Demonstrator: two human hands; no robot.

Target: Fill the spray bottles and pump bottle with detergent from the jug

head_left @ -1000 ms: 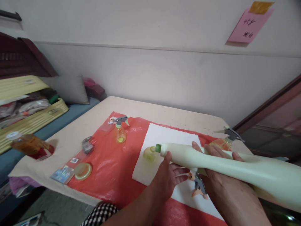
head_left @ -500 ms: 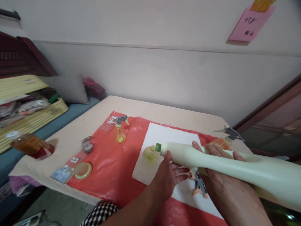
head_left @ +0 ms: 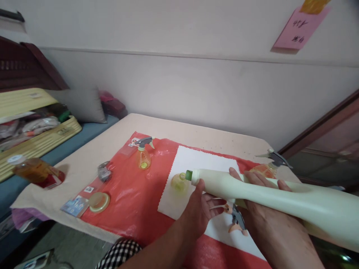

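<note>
A large pale green jug [head_left: 218, 183] is tipped nearly on its side, its green-rimmed mouth pointing left. My right hand [head_left: 266, 213] is wrapped around its handle. My left hand [head_left: 200, 209] supports the neck, thumb against it and fingers curled below. Right under the mouth stands a small clear spray bottle [head_left: 178, 185] without its top, with yellow-green liquid inside. Near my left fingertips is a grey and orange trigger spray head [head_left: 237, 218]; its pale tube seems to run between those fingers. White paper [head_left: 202, 157] lies beneath the bottle.
Red plastic sheet [head_left: 140, 194] covers much of the table. On it are a spray bottle [head_left: 144, 158] and a round lid [head_left: 99, 203]. Another spray bottle [head_left: 265, 170] stands behind the jug. A bottle of amber liquid [head_left: 39, 173] is at far left, near a grey crumpled item [head_left: 104, 172].
Almost nothing differs. Both hands and the tipped jug hold the same position over the small bottle.
</note>
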